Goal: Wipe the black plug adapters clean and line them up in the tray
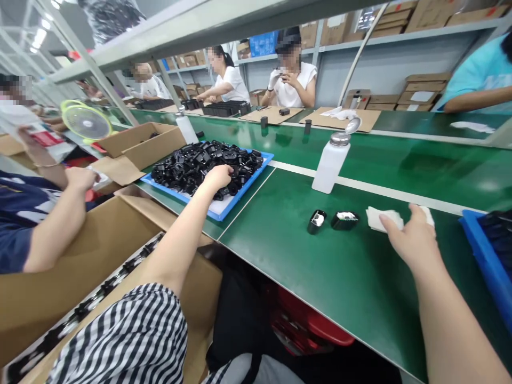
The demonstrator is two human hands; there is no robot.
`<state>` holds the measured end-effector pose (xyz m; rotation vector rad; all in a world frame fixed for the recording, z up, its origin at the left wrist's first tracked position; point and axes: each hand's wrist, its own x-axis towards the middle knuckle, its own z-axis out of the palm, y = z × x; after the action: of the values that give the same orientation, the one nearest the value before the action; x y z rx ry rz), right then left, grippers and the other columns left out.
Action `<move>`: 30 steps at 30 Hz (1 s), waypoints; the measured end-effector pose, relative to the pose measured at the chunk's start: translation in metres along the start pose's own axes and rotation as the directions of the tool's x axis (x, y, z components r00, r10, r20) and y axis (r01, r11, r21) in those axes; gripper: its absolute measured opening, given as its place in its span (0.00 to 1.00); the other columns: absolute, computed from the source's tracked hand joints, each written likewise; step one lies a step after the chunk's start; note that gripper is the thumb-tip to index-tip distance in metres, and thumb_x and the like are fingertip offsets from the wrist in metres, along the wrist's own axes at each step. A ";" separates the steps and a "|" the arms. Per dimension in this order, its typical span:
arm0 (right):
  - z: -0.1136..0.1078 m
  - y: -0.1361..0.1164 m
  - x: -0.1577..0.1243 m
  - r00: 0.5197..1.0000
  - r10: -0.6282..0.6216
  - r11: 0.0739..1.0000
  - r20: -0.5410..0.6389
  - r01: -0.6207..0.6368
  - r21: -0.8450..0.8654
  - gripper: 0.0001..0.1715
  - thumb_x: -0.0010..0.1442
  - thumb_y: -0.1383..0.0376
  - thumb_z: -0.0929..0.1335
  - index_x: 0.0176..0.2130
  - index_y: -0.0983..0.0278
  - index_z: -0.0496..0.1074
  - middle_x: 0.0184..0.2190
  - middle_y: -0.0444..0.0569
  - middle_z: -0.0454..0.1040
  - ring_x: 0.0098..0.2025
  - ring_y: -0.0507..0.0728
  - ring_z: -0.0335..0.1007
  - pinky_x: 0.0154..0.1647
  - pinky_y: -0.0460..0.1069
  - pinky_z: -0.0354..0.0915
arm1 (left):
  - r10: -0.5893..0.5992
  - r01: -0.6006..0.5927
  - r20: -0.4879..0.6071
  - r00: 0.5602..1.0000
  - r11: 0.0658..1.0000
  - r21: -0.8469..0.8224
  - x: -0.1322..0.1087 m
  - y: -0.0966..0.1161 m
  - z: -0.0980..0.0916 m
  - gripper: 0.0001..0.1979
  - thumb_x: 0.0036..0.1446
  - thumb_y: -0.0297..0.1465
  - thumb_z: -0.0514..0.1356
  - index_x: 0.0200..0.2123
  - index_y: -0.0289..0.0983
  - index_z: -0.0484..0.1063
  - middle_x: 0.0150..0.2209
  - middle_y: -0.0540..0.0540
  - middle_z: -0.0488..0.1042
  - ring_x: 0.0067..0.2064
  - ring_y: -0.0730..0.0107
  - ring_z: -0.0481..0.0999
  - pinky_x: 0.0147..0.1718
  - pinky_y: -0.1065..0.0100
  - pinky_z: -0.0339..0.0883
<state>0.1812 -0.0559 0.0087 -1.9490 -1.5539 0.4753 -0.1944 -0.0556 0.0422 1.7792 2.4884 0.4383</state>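
Striped sleeve (132, 336) foremost, black parts (188, 165) lie under the left hand (218, 178).

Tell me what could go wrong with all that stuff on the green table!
The black parts are heaped in a low blue tray, so the left hand reaching among them might knock some over the rim. The nearer white bottle has its metal cap flipped up, so a bump could spill anything inside.
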 end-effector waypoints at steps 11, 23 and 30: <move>0.005 -0.010 -0.014 0.993 -0.115 0.993 0.009 0.115 -0.009 0.30 0.46 0.59 0.59 0.48 0.71 0.58 0.45 0.63 0.58 0.49 0.66 0.49 0.46 0.58 0.50 | 0.134 -0.134 -0.015 0.991 0.991 -0.003 -0.007 -0.020 0.004 0.08 0.34 0.30 0.61 0.24 0.38 0.72 0.29 0.47 0.71 0.34 0.64 0.68 0.35 0.69 0.60; 0.023 -0.027 -0.031 0.891 -0.420 0.687 0.172 0.188 0.702 0.19 0.47 0.55 0.60 0.33 0.66 0.67 0.29 0.50 0.68 0.28 0.53 0.64 0.29 0.50 0.62 | 0.290 -0.226 -0.087 0.953 0.493 -0.840 -0.066 0.084 0.014 0.06 0.40 0.27 0.54 0.27 0.33 0.64 0.24 0.50 0.69 0.27 0.74 0.70 0.25 0.74 0.62; 0.028 -0.040 -0.036 0.850 -0.422 0.600 0.314 0.002 0.800 0.18 0.42 0.57 0.66 0.32 0.67 0.67 0.18 0.42 0.64 0.18 0.47 0.58 0.16 0.42 0.56 | 0.515 -0.257 -0.051 0.856 0.337 -0.906 -0.088 0.142 0.059 0.03 0.42 0.25 0.51 0.25 0.34 0.62 0.28 0.50 0.68 0.31 0.74 0.69 0.32 0.71 0.62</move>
<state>0.1251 -0.0786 0.0095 -0.9570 -1.4566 1.3536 -0.0221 -0.0837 0.0119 1.6831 1.1097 1.2001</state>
